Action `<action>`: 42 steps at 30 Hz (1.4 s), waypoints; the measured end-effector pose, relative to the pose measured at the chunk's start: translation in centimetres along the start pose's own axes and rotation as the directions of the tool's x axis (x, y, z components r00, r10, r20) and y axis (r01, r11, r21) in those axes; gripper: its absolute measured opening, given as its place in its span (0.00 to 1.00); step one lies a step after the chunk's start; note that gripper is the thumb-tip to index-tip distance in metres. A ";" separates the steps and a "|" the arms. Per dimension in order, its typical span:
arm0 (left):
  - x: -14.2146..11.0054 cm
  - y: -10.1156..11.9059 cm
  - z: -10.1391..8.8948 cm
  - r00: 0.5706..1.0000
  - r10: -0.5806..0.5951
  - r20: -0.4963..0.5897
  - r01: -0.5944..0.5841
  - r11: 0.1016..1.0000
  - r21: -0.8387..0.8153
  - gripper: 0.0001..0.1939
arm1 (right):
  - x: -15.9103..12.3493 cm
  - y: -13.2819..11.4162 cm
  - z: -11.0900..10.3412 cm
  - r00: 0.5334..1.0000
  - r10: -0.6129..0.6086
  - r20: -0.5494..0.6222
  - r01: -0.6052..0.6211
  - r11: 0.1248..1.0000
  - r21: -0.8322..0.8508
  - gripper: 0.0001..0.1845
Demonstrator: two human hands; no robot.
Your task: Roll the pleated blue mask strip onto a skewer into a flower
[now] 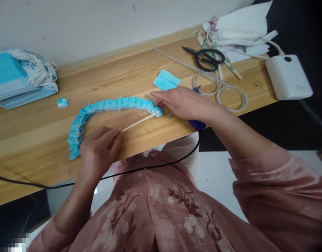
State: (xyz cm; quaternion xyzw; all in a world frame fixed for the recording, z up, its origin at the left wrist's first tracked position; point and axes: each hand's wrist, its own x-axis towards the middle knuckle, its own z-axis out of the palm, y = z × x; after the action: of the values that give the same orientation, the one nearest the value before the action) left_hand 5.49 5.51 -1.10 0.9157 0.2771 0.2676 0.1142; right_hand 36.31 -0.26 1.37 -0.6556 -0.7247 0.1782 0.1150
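Apparently well along with the blue pleated strip (108,105), already built up from many folded segments into one long curve on the wooden table (140,143). Pinches a thin pale stick (138,122) between the fingers of the left hand (101,147), just beside the strip's left part, and sets its tip to the folds at the strip's right end. Touches that same end with the right hand (180,101); cannot make out, from this angle, any firm clamp between thumb and fingers. Seems busy with a last joint there, judging by stick and fingers so close together. Has, lying apart and unattached, a small folded blue piece (62,102) near the mask stack (6,73) and a flat blue square (166,80) just behind the right hand. Shows, farther right, black-handled scissors (197,53), two tape rolls (244,98) and, partly hidden by the right arm, probably a blue glue gun (197,124). Gives no sure count of segments left.
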 end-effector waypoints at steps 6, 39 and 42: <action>1.0 0.6 0.6 0.997 0.066 0.028 -0.065 0.998 -0.021 0.09 | -0.1 -0.1 0.3 0.999 0.007 -0.034 -0.008 1.000 -0.016 0.22; -0.8 1.2 -0.6 0.997 -0.076 -0.024 0.074 0.995 -0.066 0.12 | -5.4 -0.7 -2.8 0.967 0.141 -0.214 -0.144 0.990 0.005 0.33; -1.1 1.5 -1.2 0.992 -0.125 -0.007 0.121 0.973 -0.196 0.13 | -6.7 0.2 -3.9 0.934 0.174 -0.313 -0.181 0.983 0.005 0.31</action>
State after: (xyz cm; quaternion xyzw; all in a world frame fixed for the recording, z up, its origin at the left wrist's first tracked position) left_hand 4.76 3.71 -0.01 0.8785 0.3068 0.2946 0.2174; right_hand 38.82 -6.51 5.29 -0.7396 -0.6372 0.0732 0.2039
